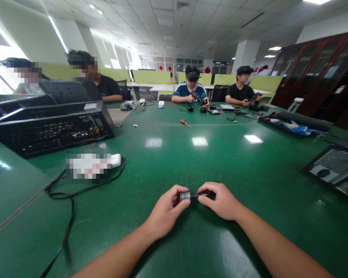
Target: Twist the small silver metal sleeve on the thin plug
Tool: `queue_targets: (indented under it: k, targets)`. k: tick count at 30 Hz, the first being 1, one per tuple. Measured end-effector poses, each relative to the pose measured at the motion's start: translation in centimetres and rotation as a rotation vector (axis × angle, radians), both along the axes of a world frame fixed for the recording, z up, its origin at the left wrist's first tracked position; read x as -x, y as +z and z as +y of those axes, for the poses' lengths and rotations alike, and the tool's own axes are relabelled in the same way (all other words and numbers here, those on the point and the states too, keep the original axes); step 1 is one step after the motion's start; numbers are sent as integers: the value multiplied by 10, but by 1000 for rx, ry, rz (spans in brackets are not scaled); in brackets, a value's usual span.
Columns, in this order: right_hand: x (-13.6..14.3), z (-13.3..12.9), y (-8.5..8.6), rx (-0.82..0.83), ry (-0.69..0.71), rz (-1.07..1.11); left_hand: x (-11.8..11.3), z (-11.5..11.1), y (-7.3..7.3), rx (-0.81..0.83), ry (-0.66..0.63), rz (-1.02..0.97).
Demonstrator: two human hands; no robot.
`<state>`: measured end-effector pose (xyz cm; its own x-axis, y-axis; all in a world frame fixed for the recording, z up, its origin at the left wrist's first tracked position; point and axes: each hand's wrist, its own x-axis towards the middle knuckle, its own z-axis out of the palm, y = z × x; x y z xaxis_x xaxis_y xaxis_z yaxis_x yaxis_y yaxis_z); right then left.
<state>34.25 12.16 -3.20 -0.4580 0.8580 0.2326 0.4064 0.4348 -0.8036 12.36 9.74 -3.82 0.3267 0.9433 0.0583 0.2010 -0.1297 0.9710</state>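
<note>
Low over the green table (174,166), my left hand (165,214) is closed around a short grey metal cylinder (185,196), thumb in front and fingers behind. A thin dark metal shaft (194,195) sticks out of the cylinder's right end. My right hand (220,200) pinches the far end of this shaft between thumb and fingers; that end looks ridged, and part of it is hidden by the fingertips. Cylinder and shaft lie in one level line between the two hands. Whether they are one piece I cannot tell.
A power strip (116,160) with a black cable lies left, near an open computer case (55,127). Another case (336,166) stands right. An orange screwdriver (184,122) lies ahead. Several people sit across, near small parts and a black tray (290,125).
</note>
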Motion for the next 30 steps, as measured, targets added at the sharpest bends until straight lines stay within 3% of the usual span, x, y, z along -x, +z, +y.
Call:
queue_targets:
  k: [30]
  targets:
    - [-8, 0, 3, 2, -22, -35, -2, 0, 1, 37, 5, -37]
